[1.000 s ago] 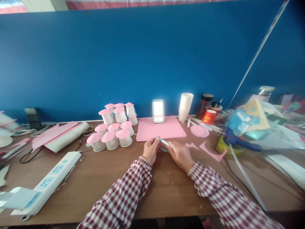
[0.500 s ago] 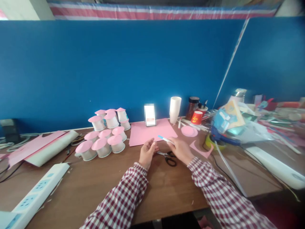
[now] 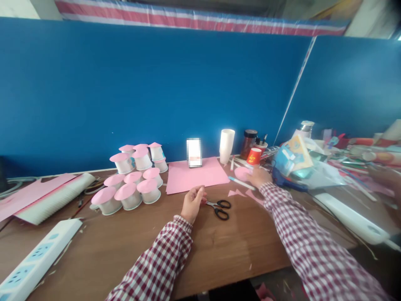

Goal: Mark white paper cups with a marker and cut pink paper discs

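While pink-roofed cups point(image 3: 128, 190) are looking finished, flat discs point(image 3: 240, 173) are lying at the right hand point(image 3: 260, 177), grip unclear; left hand point(image 3: 192, 205), fingers curled by scissors point(image 3: 215, 205), is hiding any hold; stacked cups point(image 3: 227, 145) are standing roofless.

white power strip point(image 3: 39, 259) at near left, dark-lidded jar point(image 3: 249, 145) before a blue partition point(image 3: 140, 83), striped sheet point(image 3: 188, 20) above

We look out from a single camera on the wearer's head, facing forward and tipped down across the brown table point(image 3: 225, 251), which spans the lower half of the frame. A blue partition point(image 3: 140, 88) fills most of the upper half. We sit close: checked sleeves point(image 3: 153, 259) rise from the bottom edge, the left hand point(image 3: 191, 205) below mid-frame, the right hand point(image 3: 260, 177) right of centre.
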### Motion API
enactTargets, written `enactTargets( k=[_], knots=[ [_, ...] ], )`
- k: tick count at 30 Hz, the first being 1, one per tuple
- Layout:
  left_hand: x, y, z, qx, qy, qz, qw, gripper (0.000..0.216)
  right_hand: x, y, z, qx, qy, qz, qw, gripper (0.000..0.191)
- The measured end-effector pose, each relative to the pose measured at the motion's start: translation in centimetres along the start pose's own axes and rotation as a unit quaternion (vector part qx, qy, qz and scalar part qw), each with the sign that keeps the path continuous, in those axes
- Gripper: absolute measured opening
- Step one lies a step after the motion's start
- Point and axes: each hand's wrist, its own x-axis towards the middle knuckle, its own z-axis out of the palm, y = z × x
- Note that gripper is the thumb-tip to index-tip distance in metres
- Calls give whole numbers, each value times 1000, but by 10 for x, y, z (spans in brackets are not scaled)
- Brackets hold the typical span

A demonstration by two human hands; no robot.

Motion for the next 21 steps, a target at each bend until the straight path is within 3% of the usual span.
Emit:
enactTargets(
  k=[2,9,16,21],
  knots=[
    [0,1,1,16,-6,3,1000,48,8,-2,1,-9,-21,40,999,60],
    [-5,8,4,52,-27,9,998,43,18,-2,12,4,-41,49,998,67],
    [-6,8,4,78,-33,11,996,41,27,5,15,13,-40,15,999,34],
    [-5,7,4,82,-34,11,996,42,27,4,15,10,-25,16,999,25]
  ],
)
